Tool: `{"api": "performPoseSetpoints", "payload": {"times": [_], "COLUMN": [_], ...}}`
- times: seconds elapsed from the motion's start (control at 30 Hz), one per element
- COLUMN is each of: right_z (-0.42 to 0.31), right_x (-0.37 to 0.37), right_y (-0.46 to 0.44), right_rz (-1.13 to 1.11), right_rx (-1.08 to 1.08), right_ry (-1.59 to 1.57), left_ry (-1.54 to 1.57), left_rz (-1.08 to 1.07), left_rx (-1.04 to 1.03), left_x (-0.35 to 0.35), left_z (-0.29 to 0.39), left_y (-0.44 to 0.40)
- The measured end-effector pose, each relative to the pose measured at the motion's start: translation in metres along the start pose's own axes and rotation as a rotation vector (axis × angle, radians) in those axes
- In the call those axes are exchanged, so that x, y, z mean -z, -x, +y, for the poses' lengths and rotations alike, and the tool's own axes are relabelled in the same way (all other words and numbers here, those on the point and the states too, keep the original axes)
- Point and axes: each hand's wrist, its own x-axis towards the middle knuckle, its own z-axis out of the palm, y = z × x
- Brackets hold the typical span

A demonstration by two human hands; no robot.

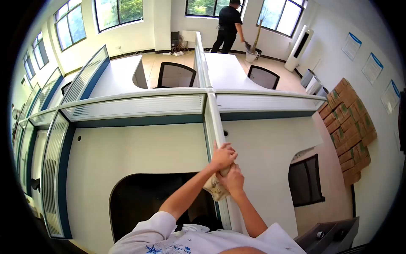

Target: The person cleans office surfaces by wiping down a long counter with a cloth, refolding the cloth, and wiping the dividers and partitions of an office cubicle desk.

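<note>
A bunched, beige patterned cloth (216,189) lies over the white top rail of the desk partition (218,127). My left hand (224,156) is the farther one, its fingers curled over the rail at the cloth's far end. Just nearer to me, my right hand (233,178) grips the cloth from the right side of the rail. Part of the cloth hangs down on the left of the partition, below my hands. Both hands are closed, and they partly cover the cloth between them.
White desks (139,148) stand on both sides of the partition. Stacked brown cartons (349,127) line the right wall. Mesh chairs (176,75) are beyond the cross partition. A person in black (229,25) stands by the far windows, near a white bucket (251,55).
</note>
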Motion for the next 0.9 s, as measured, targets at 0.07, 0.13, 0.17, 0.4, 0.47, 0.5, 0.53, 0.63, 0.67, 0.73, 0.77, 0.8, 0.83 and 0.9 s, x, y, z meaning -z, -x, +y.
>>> {"api": "performPoseSetpoints", "payload": {"times": [0.07, 0.13, 0.17, 0.4, 0.47, 0.5, 0.53, 0.63, 0.67, 0.73, 0.77, 0.8, 0.83, 0.9], "right_z": [0.011, 0.018, 0.021, 0.040, 0.047, 0.049, 0.052, 0.060, 0.062, 0.060, 0.058, 0.058, 0.061, 0.077], "right_x": [-0.008, -0.005, -0.001, 0.027, 0.030, 0.034, 0.038, 0.040, 0.040, 0.045, 0.046, 0.045, 0.043, 0.045], "right_y": [0.015, 0.029, 0.034, 0.083, 0.098, 0.106, 0.114, 0.131, 0.134, 0.142, 0.146, 0.152, 0.159, 0.171], "right_rz": [0.037, 0.042, 0.031, -0.078, -0.089, -0.107, -0.125, -0.104, -0.085, -0.122, -0.144, -0.135, -0.132, -0.116], "right_rx": [0.003, 0.014, 0.044, 0.138, 0.158, 0.165, 0.175, 0.219, 0.236, 0.206, 0.186, 0.206, 0.224, 0.306], "right_ry": [-0.024, -0.024, -0.006, -0.008, -0.026, -0.039, -0.050, -0.119, -0.148, -0.186, -0.199, -0.211, -0.209, -0.201], "left_ry": [0.030, 0.109, 0.194, 0.513, 0.467, 0.441, 0.502, 0.720, 0.815, 0.940, 0.895, 0.859, 0.838, 0.745], "left_rz": [-0.083, -0.153, -0.115, 0.135, 0.186, 0.218, 0.231, 0.291, 0.309, 0.346, 0.296, 0.244, 0.190, 0.207], "left_rx": [-0.029, 0.000, -0.014, -0.006, 0.001, 0.002, 0.045, 0.245, 0.356, 0.487, 0.533, 0.580, 0.628, 0.493], "left_x": [0.009, 0.010, 0.003, -0.029, -0.038, -0.039, -0.041, -0.050, -0.057, -0.085, -0.081, -0.070, -0.063, -0.079], "left_z": [0.007, 0.026, 0.033, 0.068, 0.080, 0.084, 0.088, 0.106, 0.108, 0.094, 0.095, 0.102, 0.113, 0.116], "left_y": [0.019, 0.039, 0.050, 0.142, 0.163, 0.171, 0.179, 0.196, 0.198, 0.207, 0.215, 0.221, 0.226, 0.234]}}
